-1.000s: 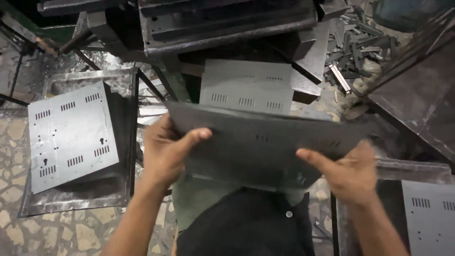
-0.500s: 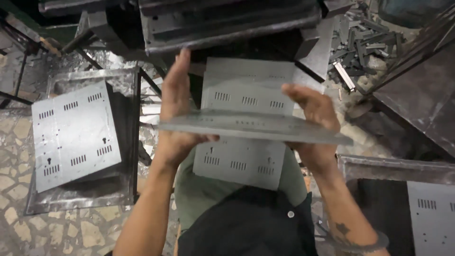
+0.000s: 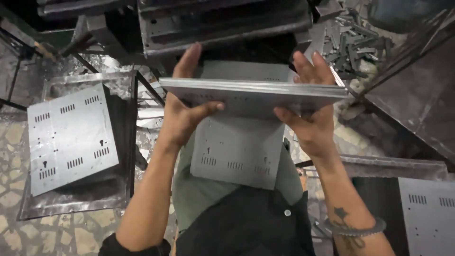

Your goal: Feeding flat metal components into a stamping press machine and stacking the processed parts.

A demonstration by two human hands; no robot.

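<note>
Count: four grey punched metal sheets — one held up edge-on (image 3: pixel 251 92), one on the lap (image 3: pixel 237 151), one stack at left (image 3: pixel 71 137), one at lower right (image 3: pixel 426 213). Two hands, left (image 3: pixel 182 114) and right (image 3: pixel 310 118). One scrap pile of metal offcuts (image 3: pixel 360 45).

Both hands gripped a grey metal sheet (image 3: pixel 256 92) seen nearly edge-on: the left hand (image 3: pixel 182 114) clasped its left end, the right hand (image 3: pixel 310 118) its right end. Below it lay a slotted panel (image 3: pixel 237 151) on the lap. A similar slotted panel (image 3: pixel 68 137) rested in a tray (image 3: pixel 71 206) at left. Metal scraps (image 3: pixel 360 42), perhaps offcuts, lay at upper right.
</note>
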